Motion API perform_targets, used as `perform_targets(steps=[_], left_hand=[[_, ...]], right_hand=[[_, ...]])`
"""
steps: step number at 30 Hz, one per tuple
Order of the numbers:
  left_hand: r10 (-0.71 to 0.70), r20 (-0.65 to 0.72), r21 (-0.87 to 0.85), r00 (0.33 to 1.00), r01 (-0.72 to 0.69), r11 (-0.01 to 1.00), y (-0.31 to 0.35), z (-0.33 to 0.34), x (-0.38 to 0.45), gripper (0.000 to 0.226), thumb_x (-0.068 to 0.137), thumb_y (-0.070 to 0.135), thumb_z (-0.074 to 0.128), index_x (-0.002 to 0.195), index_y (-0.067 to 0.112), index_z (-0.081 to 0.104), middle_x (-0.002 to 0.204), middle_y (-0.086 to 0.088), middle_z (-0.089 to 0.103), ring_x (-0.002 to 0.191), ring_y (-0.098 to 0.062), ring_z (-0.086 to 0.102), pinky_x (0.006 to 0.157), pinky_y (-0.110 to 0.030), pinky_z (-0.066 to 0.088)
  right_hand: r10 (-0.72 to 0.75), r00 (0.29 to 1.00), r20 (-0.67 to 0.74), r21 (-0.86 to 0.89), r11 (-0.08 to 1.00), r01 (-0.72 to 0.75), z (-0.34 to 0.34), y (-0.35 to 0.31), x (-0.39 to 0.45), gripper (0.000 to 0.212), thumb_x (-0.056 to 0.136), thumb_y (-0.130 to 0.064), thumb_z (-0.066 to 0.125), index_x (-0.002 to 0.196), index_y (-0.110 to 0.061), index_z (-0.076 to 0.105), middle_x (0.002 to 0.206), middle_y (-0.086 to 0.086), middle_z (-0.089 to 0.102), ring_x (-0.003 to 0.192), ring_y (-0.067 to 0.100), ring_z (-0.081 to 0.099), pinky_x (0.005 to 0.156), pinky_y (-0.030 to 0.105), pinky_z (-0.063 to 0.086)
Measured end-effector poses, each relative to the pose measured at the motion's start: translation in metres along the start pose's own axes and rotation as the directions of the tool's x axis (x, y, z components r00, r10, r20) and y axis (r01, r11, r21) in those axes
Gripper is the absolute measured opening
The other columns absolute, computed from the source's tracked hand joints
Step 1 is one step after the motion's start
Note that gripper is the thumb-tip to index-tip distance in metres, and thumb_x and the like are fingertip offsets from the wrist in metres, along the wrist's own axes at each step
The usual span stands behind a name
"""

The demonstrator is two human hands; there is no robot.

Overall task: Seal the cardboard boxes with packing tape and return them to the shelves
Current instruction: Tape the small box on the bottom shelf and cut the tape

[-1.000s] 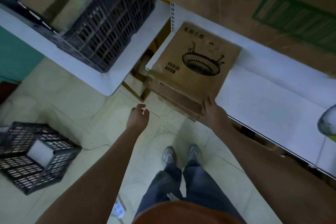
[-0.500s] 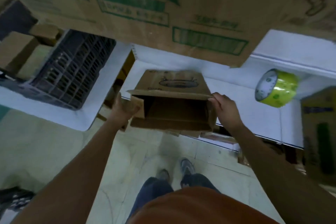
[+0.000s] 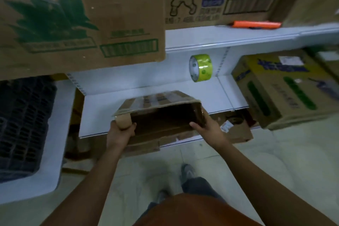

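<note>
1. Brown cardboard box [image 3: 157, 113], open end facing us, sits at the white shelf [image 3: 102, 104] edge.
2. Our left hand [image 3: 120, 132] grips its left flap; our right hand [image 3: 205, 126] clasps the right wall.
3. Yellow-green tape roll [image 3: 201, 68] stands behind.

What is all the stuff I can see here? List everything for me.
Open box: one, brown cardboard, held at the white shelf's edge, open side facing the person.
Tape roll: one, yellow-green, standing on edge at the back of the white shelf.
Large cartons: several, brown, with green and blue print, on the upper shelf and at right.
Orange tool: one, on the upper shelf.
Crate: one, dark plastic, at left.
Left hand: grips the box's left flap.
Right hand: holds the box's right side.
</note>
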State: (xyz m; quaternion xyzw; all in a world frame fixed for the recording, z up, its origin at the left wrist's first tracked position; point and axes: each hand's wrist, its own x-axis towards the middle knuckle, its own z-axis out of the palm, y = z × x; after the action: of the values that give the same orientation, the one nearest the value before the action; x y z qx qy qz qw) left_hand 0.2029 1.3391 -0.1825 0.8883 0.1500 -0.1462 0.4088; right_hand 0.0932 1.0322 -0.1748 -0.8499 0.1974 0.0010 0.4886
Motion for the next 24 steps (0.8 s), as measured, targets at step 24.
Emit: perform_targets(steps=[24], left_hand=[[0.08,0.257,0.201,0.963,-0.134,0.97,0.21,0.224,-0.073,0.094,0.08,0.04,0.079,0.144,0.007,0.019,0.14,-0.023,0.042,0.125,-0.039,0.049,0.097,-0.041,0.046]], right_hand=[[0.252,0.961,-0.113,-0.332,0.902,-0.276,-0.263,0.093,0.032,0.098,0.093,0.0,0.049,0.155,-0.037,-0.017,0.093,0.019,0.065,0.072,0.03,0.067,0.072,0.046,0.06]])
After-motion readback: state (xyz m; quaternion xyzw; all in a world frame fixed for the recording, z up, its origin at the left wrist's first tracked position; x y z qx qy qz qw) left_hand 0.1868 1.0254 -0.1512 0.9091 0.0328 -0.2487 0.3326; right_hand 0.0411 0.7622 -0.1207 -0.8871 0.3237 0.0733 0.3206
